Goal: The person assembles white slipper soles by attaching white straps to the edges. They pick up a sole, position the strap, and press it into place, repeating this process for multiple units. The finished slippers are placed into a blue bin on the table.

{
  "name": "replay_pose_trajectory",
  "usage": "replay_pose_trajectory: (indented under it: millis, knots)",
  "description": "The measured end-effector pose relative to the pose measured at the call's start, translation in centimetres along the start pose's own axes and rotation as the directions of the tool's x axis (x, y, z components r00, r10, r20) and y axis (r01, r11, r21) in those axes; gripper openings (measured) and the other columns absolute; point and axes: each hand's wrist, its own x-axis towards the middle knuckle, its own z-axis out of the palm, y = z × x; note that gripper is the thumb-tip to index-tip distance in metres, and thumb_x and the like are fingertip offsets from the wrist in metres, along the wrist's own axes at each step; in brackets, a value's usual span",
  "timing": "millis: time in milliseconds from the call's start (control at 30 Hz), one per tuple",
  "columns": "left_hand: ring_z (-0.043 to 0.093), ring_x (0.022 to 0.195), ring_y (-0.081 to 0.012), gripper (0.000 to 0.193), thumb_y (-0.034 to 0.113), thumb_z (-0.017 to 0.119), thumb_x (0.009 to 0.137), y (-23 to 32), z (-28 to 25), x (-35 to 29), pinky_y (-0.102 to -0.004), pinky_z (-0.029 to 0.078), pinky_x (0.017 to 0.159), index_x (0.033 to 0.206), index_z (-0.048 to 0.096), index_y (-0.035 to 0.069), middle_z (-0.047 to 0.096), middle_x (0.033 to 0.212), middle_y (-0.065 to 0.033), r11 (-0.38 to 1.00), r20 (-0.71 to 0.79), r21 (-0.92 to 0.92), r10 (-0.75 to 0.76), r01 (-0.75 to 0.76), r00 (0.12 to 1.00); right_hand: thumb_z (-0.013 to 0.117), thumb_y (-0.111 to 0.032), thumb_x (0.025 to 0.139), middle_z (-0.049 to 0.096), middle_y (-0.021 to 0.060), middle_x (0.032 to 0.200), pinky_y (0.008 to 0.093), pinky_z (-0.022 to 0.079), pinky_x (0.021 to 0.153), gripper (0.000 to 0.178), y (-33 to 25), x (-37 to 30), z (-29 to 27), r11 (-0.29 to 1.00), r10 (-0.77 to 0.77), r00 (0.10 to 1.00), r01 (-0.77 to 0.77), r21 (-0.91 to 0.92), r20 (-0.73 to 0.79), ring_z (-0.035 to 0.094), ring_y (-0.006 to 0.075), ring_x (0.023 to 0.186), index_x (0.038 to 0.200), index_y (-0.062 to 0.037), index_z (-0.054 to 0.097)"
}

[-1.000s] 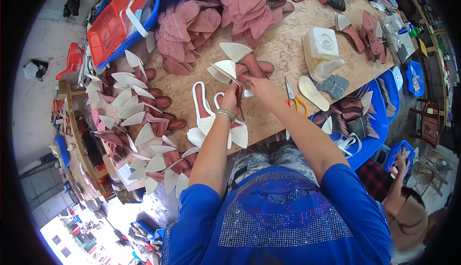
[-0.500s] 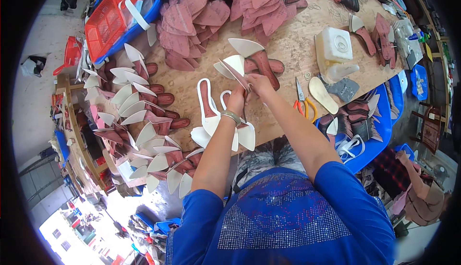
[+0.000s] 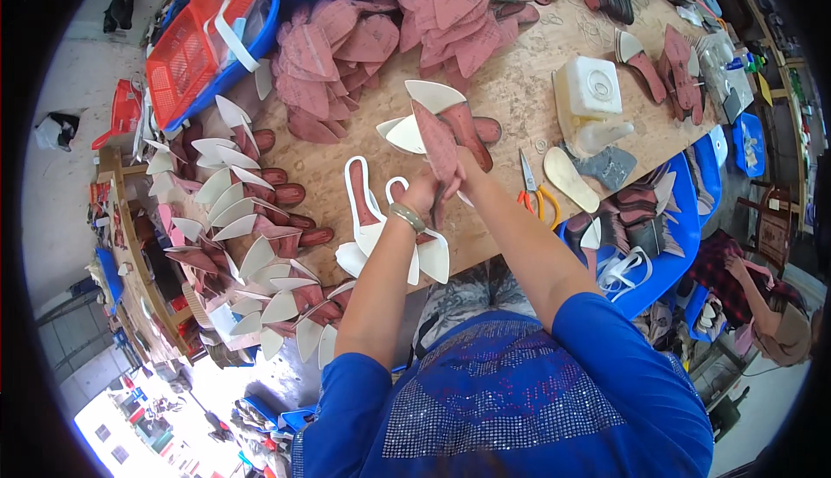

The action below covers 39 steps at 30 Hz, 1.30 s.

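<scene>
Above the table edge nearest me, my left hand (image 3: 421, 194) is closed round the lower part of a pinkish-red pointed insole (image 3: 438, 142). My right hand (image 3: 464, 172) meets it at the same piece, its fingers partly hidden behind the insole. The insole's pointed end is up, its printed pink face towards me. Just beyond it lie insoles with white pointed toe pieces (image 3: 433, 93), red heel ends to the right. Left of my left wrist rests a white-edged insole (image 3: 362, 190) with white flaps, partly covered by my forearm.
Rows of white-tipped insoles (image 3: 234, 209) line the left side. Stacks of pink pointed pieces (image 3: 333, 54) lie at the back. To the right are orange-handled scissors (image 3: 538, 192), a cream sole shape (image 3: 570, 179), a plastic glue bottle (image 3: 590, 93) and a blue basin (image 3: 675, 257). A co-worker (image 3: 770, 313) sits far right.
The insole in my hands has turned from nearly edge-on so its pink face shows. My hands have drawn closer together, and the whole view has shifted slightly.
</scene>
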Motion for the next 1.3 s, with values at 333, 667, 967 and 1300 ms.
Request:
replay_pose_trajectory:
  millis: [333, 667, 967, 1300]
  knots:
    - [0.064, 0.083, -0.0211, 0.036, 0.019, 0.05, 0.094, 1.6, 4.9, -0.1, -0.0302, 0.052, 0.075, 0.124, 0.041, 0.0, 0.061, 0.1, -0.0134, 0.997, -0.255, -0.047, 0.048, -0.061, 0.966, 0.053, -0.008, 0.088, 0.059, 0.0047, 0.08, 0.0235, 0.047, 0.052, 0.021, -3.1, -7.4, -5.5, 0.937, -0.014, 0.996, -0.019, -0.348, -0.093, 0.057, 0.0118, 0.064, 0.105, 0.0008, 0.061]
    - [0.061, 0.1, -0.033, 0.061, 0.001, 0.059, 0.082, 9.4, 14.1, -6.4, -0.0417, 0.049, 0.088, 0.134, 0.028, 0.005, 0.051, 0.123, -0.016, 0.915, -0.069, -0.395, 0.065, -0.087, 0.996, 0.062, -0.005, 0.083, 0.062, 0.0041, 0.089, 0.0228, 0.049, 0.063, 0.024, -12.0, -24.7, -5.7, 0.922, -0.346, 0.936, 0.326, -0.209, -0.066, 0.06, 0.011, 0.066, 0.107, -0.0004, 0.061]
    - [0.065, 0.077, -0.0269, 0.043, 0.042, 0.041, 0.097, 12.1, 24.5, -8.3, -0.0374, 0.056, 0.066, 0.117, 0.045, 0.005, 0.062, 0.097, -0.0124, 0.864, -0.292, -0.38, 0.227, -0.33, 0.929, 0.064, -0.002, 0.082, 0.063, 0.0036, 0.085, 0.023, 0.046, 0.072, 0.011, -13.8, -32.8, -2.2, 0.735, -0.665, 0.746, 0.649, -0.198, -0.023, 0.059, 0.0095, 0.078, 0.091, 0.003, 0.066]
    - [0.066, 0.068, -0.0236, 0.04, 0.039, 0.041, 0.097, 12.1, 31.6, -10.8, -0.0328, 0.056, 0.06, 0.112, 0.05, 0.003, 0.063, 0.091, -0.0103, 0.836, -0.433, -0.319, 0.289, -0.446, 0.854, 0.066, -0.003, 0.081, 0.06, 0.0021, 0.081, 0.0221, 0.046, 0.066, 0.011, -13.5, -37.9, -2.5, 0.735, -0.669, 0.742, 0.667, -0.121, 0.028, 0.057, 0.0092, 0.074, 0.091, 0.0032, 0.068]
